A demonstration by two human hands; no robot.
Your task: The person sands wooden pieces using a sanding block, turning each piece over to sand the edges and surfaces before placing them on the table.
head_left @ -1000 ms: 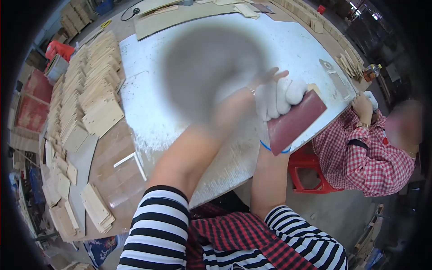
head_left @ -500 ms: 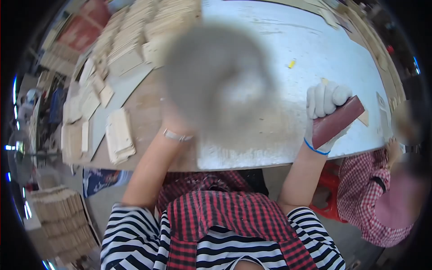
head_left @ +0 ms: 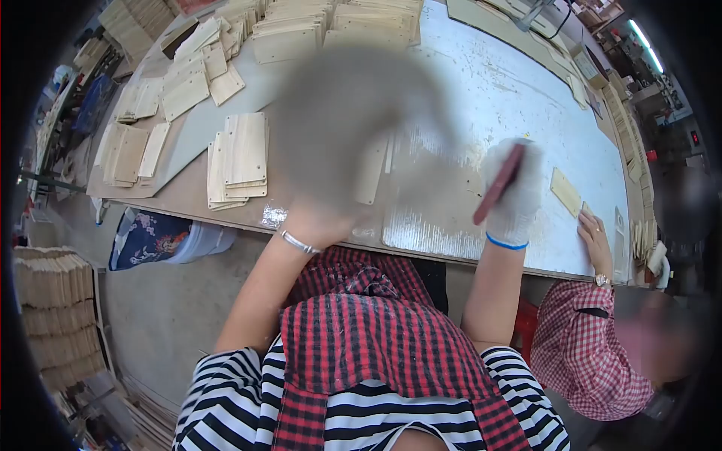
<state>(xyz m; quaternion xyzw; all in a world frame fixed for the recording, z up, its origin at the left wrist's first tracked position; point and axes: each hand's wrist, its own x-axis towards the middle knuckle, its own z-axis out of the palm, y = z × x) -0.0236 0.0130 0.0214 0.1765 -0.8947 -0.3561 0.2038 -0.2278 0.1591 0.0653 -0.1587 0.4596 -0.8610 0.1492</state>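
My right hand (head_left: 515, 192), in a white glove with a blue cuff edge, is closed round a dark red block (head_left: 500, 186) above the table's front part. My left hand (head_left: 322, 222) is bare, with a bracelet at the wrist, near the front edge; a grey blur covers its fingers. Just right of it a pale wooden piece (head_left: 371, 174) shows partly from behind the blur. Left of that hand lies a small stack of wooden pieces (head_left: 245, 154) with holes.
A co-worker's hand (head_left: 596, 239) touches a wooden piece (head_left: 565, 191) at the right. Rows of wooden pieces (head_left: 286, 46) stand at the back left. More loose pieces (head_left: 185, 89) lie at the left. A blue flowered cloth (head_left: 154, 237) hangs below the table edge.
The view has swung to the left. The red block is now turned nearly edge-on in my right hand. A wooden piece shows beside my left hand, and the co-worker's hand is on a piece.
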